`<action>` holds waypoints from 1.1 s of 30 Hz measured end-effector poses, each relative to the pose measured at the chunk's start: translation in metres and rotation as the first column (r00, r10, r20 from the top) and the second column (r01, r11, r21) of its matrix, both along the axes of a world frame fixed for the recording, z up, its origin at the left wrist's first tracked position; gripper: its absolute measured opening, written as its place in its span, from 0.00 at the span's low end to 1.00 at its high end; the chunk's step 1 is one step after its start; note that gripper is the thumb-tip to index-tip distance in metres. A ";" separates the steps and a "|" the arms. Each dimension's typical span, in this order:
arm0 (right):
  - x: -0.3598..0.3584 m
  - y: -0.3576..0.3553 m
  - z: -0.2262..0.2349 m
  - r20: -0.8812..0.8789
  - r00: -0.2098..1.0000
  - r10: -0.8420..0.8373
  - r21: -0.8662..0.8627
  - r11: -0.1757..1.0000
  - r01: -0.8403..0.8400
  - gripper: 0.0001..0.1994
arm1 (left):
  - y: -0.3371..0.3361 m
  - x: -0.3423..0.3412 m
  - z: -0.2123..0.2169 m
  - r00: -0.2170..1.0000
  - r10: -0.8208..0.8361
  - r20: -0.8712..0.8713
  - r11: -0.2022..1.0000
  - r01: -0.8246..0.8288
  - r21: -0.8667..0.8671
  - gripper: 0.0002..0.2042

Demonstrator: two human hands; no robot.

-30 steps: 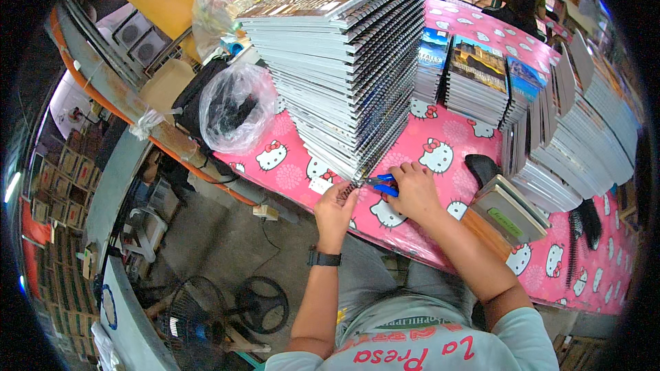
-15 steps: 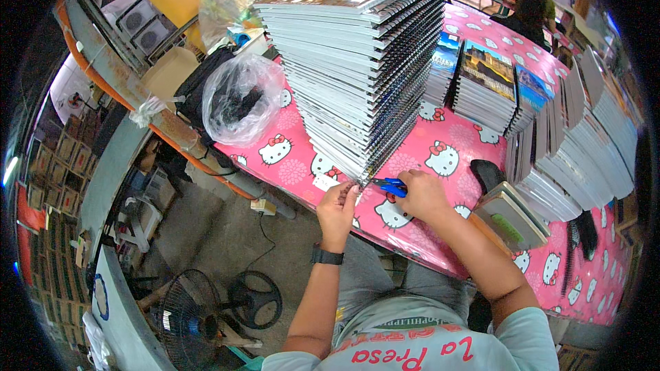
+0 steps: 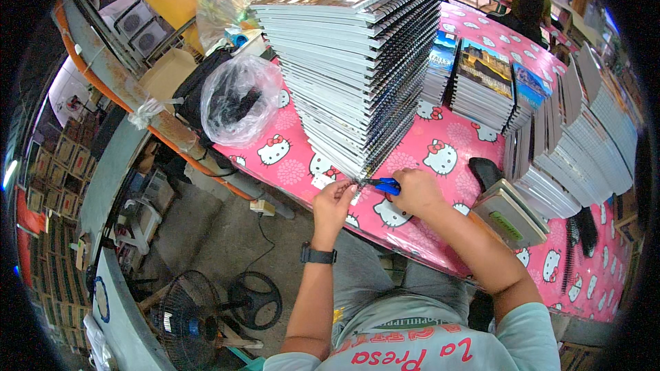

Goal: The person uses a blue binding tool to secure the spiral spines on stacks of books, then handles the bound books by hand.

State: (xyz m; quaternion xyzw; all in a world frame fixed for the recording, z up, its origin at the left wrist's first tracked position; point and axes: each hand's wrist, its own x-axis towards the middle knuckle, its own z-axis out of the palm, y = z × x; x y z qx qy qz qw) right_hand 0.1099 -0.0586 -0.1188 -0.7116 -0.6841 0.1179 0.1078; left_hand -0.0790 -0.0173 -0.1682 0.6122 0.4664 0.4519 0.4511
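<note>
- Step in hand, as it looks: plier work on a dark coil point(image 3: 358, 182) at the foot of the tall stack point(image 3: 323, 75), close to the near edge of the table point(image 3: 419, 240). Whether this coil belongs to the bottom book is too small to tell.
- Left hand point(image 3: 333, 204): thumb and forefinger pinched together, apparently on the coil.
- Right hand point(image 3: 418, 192): fingers curled closed around the blue handles of the pliers point(image 3: 388, 185), whose tips point left to the coil. Whether their jaws are apart or together, I cannot tell.
- The next move, I judge, calls for a steady left pinch and a small, exact squeeze on the handles, without nudging the stack.
- Counted: one pair of pliers; one tall stack, its coil-bound books too many to count surely.
- Three short stacks point(image 3: 481, 82) with picture covers, right of the tall one.
- Grey books point(image 3: 574, 144) in leaning rows toward the table's right end; number unclear.
- One small pile of notebooks point(image 3: 509, 214) by the near edge, right of the hands.
- Two plastic bags: a clear one point(image 3: 240, 106) at the table's left edge, a fuller one point(image 3: 230, 0) beyond.
</note>
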 end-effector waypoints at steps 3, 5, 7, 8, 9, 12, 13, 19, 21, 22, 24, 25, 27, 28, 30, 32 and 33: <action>0.008 -0.006 -0.002 0.134 0.989 0.061 0.213 0.973 -0.089 0.14 | -0.004 0.001 0.004 1.000 0.021 -0.017 1.000 -0.021 0.005 0.13; 0.006 -0.008 0.003 0.182 0.981 0.070 0.250 0.961 -0.115 0.15 | -0.003 0.001 0.002 0.996 0.028 -0.085 0.999 -0.025 0.038 0.13; 0.004 -0.007 0.004 0.224 0.972 0.076 0.271 0.953 -0.137 0.15 | -0.002 0.000 0.003 0.989 0.026 -0.148 0.999 -0.019 0.049 0.14; 0.003 -0.006 0.003 0.242 0.967 0.078 0.273 0.951 -0.145 0.15 | -0.002 0.001 0.006 0.984 0.019 -0.177 0.999 -0.011 0.042 0.14; 0.002 -0.006 0.002 0.261 0.962 0.079 0.276 0.949 -0.153 0.14 | -0.002 0.002 0.007 0.978 0.012 -0.206 0.999 -0.004 0.036 0.14; 0.002 0.000 0.003 0.219 0.969 0.118 0.125 0.981 -0.148 0.15 | -0.002 0.004 0.005 0.943 0.066 -0.327 0.969 0.018 0.246 0.14; 0.001 0.001 0.003 0.192 0.976 0.108 0.078 0.989 -0.124 0.14 | -0.002 0.005 0.006 0.935 0.076 -0.346 0.963 0.021 0.268 0.14; 0.007 -0.002 0.012 0.152 0.984 0.088 0.005 0.996 -0.090 0.14 | -0.001 0.002 0.003 0.914 0.128 -0.386 0.944 0.007 0.329 0.12; 0.010 -0.004 0.005 0.235 0.966 0.111 0.125 0.982 -0.144 0.15 | -0.001 0.003 0.005 0.918 0.123 -0.376 0.950 0.000 0.311 0.11; 0.009 -0.002 0.003 0.230 0.967 0.106 0.137 0.981 -0.140 0.15 | -0.001 0.003 0.006 0.921 0.113 -0.373 0.953 0.005 0.302 0.11; 0.005 0.001 -0.001 0.221 0.970 0.098 0.160 0.978 -0.135 0.15 | -0.001 0.004 0.007 0.925 0.095 -0.368 0.959 0.014 0.284 0.11; 0.003 0.001 0.000 0.243 0.966 0.093 0.168 0.976 -0.136 0.15 | -0.001 0.004 0.007 0.928 0.103 -0.359 0.956 0.007 0.293 0.11; -0.001 0.002 0.000 0.287 0.955 0.082 0.185 0.973 -0.139 0.14 | -0.002 0.005 0.005 0.933 0.118 -0.340 0.951 -0.008 0.311 0.11; -0.001 0.003 -0.001 0.274 0.957 0.096 0.164 0.976 -0.145 0.14 | -0.002 0.006 0.006 0.925 0.122 -0.361 0.950 -0.003 0.313 0.11; 0.000 0.006 -0.002 0.248 0.961 0.122 0.123 0.980 -0.156 0.14 | -0.003 0.007 0.007 0.906 0.127 -0.403 0.948 0.009 0.318 0.11; -0.001 0.006 -0.001 0.213 0.970 0.118 0.046 0.990 -0.131 0.12 | -0.006 0.010 0.010 0.883 0.158 -0.441 0.938 0.005 0.346 0.11; -0.002 0.005 0.000 0.197 0.974 0.115 0.007 0.993 -0.118 0.11 | -0.008 0.012 0.011 0.871 0.174 -0.459 0.933 0.004 0.360 0.10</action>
